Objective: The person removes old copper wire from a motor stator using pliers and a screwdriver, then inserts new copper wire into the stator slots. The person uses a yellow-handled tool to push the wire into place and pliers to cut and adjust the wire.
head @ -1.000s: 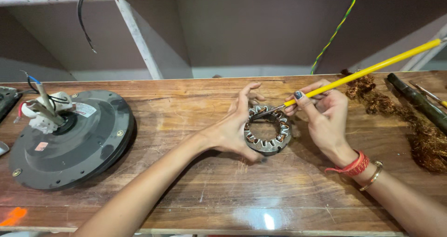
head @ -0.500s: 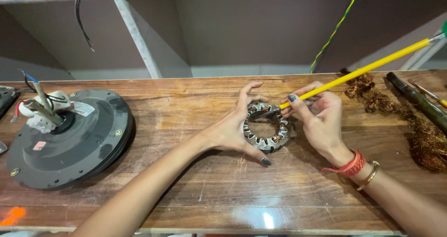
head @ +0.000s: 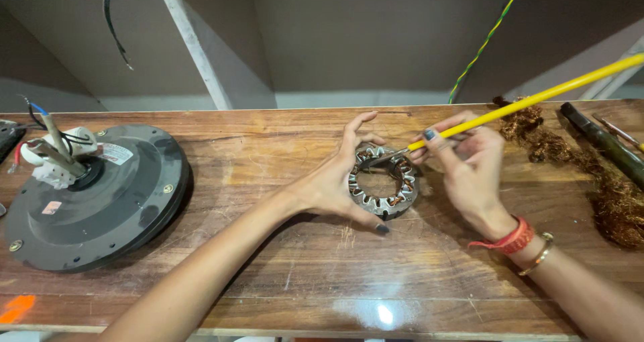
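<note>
Between both hands, stator ring, left hand cupping it, right hand pinching yellow tool

Yellow tool (copper-wound grey ring)

On the wooden bench there are 2 hands, the left and the right, 1 ring-shaped motor stator, 1 yellow-handled tool, 1 dark round fan motor housing, 1 loose pile of copper wire and 1 dark rod-like tool. The right wrist carries 2 bands: 1 red thread band and 1 thin metal bangle. 1 green-yellow wire and 1 black cable hang behind.
</note>
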